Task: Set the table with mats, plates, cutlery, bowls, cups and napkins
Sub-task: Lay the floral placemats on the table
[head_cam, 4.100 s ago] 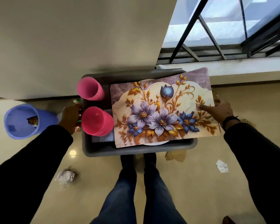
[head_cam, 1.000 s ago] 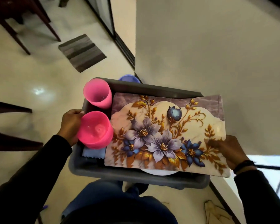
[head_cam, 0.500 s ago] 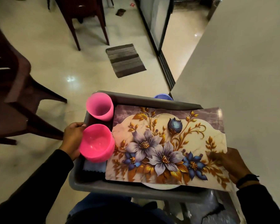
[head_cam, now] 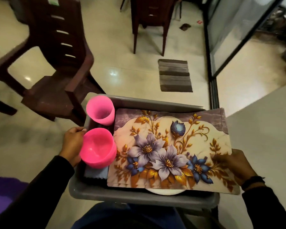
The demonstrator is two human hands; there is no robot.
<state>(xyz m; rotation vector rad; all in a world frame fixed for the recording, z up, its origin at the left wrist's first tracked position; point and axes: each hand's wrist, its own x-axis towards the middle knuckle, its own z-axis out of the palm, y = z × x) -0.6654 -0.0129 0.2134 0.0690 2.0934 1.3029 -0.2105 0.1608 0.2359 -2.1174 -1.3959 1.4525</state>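
The person is standing on a glossy cream floor (head_cam: 130, 60), holding a grey tub (head_cam: 139, 198) out in front. The left hand (head_cam: 73, 144) is gripping its left rim, the right hand (head_cam: 234, 164) is clasping its right side over the floral mats (head_cam: 168, 151). Two pink cups (head_cam: 97, 147) are riding inside. Dark brown chairs (head_cam: 56, 63) and a striped doormat (head_cam: 175, 75) are sitting ahead beside a glass partition (head_cam: 234, 30).

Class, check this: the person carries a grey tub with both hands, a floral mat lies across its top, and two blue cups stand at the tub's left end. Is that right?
One detail is wrong: the cups are pink, not blue. The head view shows one pink cup and a second pink cup at the left end of the grey tub, with the floral mat across the top. The left hand and right hand carry it.
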